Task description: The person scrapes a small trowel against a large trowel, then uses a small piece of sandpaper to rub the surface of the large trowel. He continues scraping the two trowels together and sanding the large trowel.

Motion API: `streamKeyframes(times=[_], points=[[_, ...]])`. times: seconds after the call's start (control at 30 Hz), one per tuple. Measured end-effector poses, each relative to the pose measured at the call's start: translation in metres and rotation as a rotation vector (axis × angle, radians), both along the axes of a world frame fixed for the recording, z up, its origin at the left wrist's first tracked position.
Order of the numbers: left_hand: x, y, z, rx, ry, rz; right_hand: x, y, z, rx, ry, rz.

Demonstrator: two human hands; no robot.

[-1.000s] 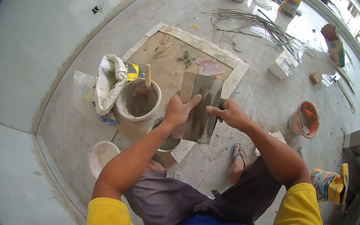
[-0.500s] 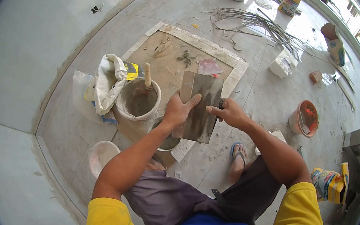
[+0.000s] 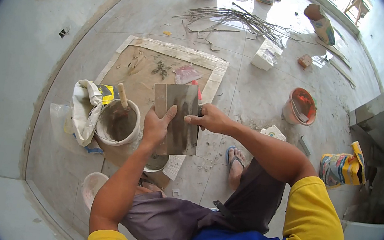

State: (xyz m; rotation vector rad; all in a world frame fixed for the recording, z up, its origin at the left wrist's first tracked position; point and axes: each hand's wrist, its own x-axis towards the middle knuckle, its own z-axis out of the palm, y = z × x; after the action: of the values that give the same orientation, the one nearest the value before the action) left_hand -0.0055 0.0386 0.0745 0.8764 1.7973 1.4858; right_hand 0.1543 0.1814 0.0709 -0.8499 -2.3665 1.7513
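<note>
1. Bracing a smudged, flat metal blade [image 3: 184,128] from opposite sides, the left hand [image 3: 155,126] and right hand [image 3: 214,119] lay thumbs on its face, fingers apparently behind, probably for steadiness.
2. The blade is raised above the white-edged board [image 3: 176,52], face up, likely for a clear view.
3. A wooden handle [image 3: 122,95] leans out of the bucket [image 3: 136,127], presumably within easy reach.
</note>
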Motion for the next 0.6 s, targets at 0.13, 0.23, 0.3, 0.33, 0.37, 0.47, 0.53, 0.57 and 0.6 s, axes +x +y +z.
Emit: streamKeyframes(times=[0.13,0.23,0.3,0.33,0.37,0.47,0.53,0.57,0.6], points=[[0.0022,0.0047,-0.0036,0.025,-0.045,-0.014,0.0007,0.0014,-0.0054,-0.035,0.048,-0.011],[0.0016,0.0066,-0.0049,0.029,-0.051,-0.011,0.0028,0.0032,0.001,0.007,-0.024,-0.003],[0.003,0.0067,-0.004,0.038,-0.051,-0.013,0.0037,0.0013,-0.0006,-0.001,-0.004,-0.019],[0.0033,0.0075,-0.0031,0.049,-0.049,-0.007,0.0036,0.0018,-0.001,-0.007,0.018,-0.027],[0.0031,0.0078,-0.003,0.051,-0.05,-0.011,0.0035,0.0026,-0.0014,-0.004,0.016,-0.031],[0.0027,0.0081,-0.003,0.043,-0.024,-0.012,0.0027,0.0039,-0.0049,-0.01,0.018,-0.017],[0.0027,0.0075,-0.0023,0.045,-0.029,-0.011,0.0015,0.0036,-0.0067,0.012,-0.001,-0.022],[0.003,0.007,-0.0007,0.045,-0.029,-0.012,0.0012,0.0034,-0.0075,0.011,-0.001,-0.023],[0.0034,0.0061,0.0014,0.031,-0.016,-0.01,0.0011,0.0025,-0.0067,0.01,0.006,-0.023]])
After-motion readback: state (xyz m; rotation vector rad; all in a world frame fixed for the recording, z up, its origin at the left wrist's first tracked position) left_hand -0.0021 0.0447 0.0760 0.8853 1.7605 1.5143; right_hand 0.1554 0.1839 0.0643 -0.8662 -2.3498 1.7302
